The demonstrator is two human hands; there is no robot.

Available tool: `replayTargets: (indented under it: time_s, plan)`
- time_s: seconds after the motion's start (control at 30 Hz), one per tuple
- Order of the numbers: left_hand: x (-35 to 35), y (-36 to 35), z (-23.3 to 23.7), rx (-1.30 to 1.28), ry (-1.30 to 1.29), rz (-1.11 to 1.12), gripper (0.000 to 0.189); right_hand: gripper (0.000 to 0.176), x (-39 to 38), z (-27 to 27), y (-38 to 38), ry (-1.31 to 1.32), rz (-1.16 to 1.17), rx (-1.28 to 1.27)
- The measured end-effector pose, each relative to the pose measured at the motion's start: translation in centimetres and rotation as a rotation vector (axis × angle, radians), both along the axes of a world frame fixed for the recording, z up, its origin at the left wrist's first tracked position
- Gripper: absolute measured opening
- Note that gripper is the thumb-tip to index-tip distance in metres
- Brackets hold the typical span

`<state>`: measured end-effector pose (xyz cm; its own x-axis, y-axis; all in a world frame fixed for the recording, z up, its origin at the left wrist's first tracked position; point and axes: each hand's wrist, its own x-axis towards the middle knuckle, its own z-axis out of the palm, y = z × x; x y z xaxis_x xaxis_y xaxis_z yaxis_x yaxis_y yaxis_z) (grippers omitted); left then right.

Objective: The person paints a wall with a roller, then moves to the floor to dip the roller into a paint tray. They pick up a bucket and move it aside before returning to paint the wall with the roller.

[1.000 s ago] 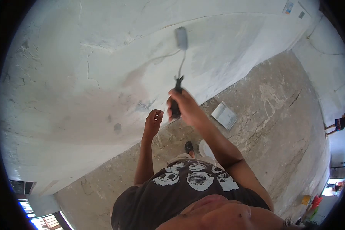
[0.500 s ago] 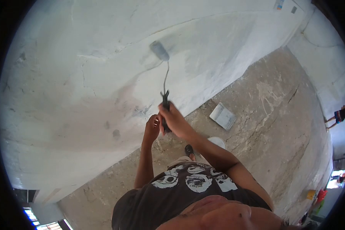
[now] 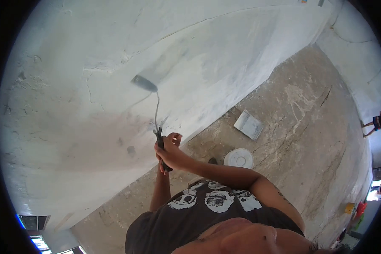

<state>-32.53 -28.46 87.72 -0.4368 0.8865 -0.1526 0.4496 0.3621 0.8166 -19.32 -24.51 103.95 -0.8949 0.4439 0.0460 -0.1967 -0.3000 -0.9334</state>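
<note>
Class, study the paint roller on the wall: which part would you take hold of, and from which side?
Grip the dark handle, coming from below on the room side. The roller head lies against the wall and the wire stem is thin; the handle points down toward the person, whose right hand wraps it.

The bare concrete floor (image 3: pixel 309 139) is running along the foot of the wall, stained, pale-streaked and cracking in places. A white bucket (image 3: pixel 238 158) is standing on it near the wall. A flat paint tray (image 3: pixel 248 125) is lying near the bucket, farther along the floor and clear of it. A dark shoe (image 3: pixel 213 161) is showing just beside the bucket, on its nearer side. Well apart from the bucket, at the floor's far edge, a yellow object (image 3: pixel 349 208) and a red object (image 3: pixel 360 210) are sitting close together.
</note>
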Motion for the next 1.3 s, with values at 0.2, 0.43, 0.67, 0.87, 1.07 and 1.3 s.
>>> replayTargets:
  time_s: [0.2, 0.43, 0.67, 0.87, 1.07, 1.3]
  plan:
    - [2.7, -0.3, 3.0, 0.937, -0.800, -0.275, 0.055, 0.028, 0.2, -0.1, 2.7, -0.061, -0.152, -0.088]
    - [1.3, -1.5, 2.1, 0.114, -0.017, 0.077, 0.026, 0.026, 0.8, 4.0, 12.6, -0.042, -0.271, -0.187]
    - [-2.7, -0.7, -5.4, 0.275, -0.789, 0.248, 0.026, 0.025, -0.8, -2.8, 1.7, -0.086, -0.083, 0.146]
    - [0.5, 2.3, 3.6, 0.320, -0.027, 0.021, 0.025, 0.028, 1.5, -1.5, 8.3, -0.264, -0.328, 0.246]
    - [0.9, 0.7, 2.8, 0.197, 0.027, 0.059, 0.025, 0.027, 4.4, -4.3, 19.7, -0.518, -0.596, 0.908]
    - [0.9, 1.4, 3.2, 0.195, -0.008, 0.047, 0.025, 0.027, 3.6, -8.2, 19.9, -0.566, -0.776, 1.125]
